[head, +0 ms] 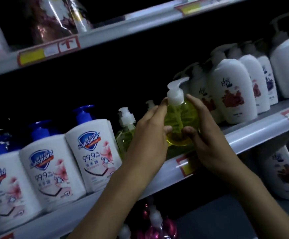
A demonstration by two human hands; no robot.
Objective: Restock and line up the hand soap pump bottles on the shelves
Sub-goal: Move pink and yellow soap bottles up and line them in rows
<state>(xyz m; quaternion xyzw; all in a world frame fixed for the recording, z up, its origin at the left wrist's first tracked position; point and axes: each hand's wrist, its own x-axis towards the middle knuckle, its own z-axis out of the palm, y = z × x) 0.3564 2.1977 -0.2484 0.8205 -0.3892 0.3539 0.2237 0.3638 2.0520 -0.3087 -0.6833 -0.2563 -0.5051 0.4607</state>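
Placement step: left hand [150, 133] and right hand [209, 142] grip yellow bottle [180, 118] at shelf [243, 137] edge; next likely seating it beside matching bottle [125, 135].

Shop: shelves [243, 135] w/ price tags [31, 56], rows of identical soap bottles [92, 152].

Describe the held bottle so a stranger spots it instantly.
Middle shelf, gap between the blue-pumped Safeguard bottles and the white floral bottles. The left hand and right hand hold a round bottle there. It's see-through yellow-green; those neighbours are opaque white.
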